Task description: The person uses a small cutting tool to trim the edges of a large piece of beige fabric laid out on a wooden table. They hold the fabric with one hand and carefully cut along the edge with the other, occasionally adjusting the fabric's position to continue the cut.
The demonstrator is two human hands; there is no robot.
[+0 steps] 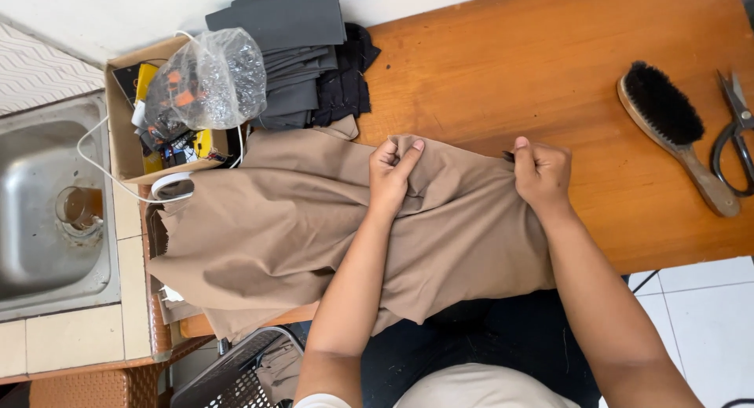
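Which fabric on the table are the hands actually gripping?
The tan cloth spread across the table's near edge. Left hand and right hand both pinch its top edge. The grey pile and the black piece lie untouched at the back.

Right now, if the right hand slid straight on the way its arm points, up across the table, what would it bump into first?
Probably nothing. The right hand grips the tan cloth, and beyond its knuckles lies bare wooden table up to the far edge. The brush and scissors sit off to the side, out of that line.
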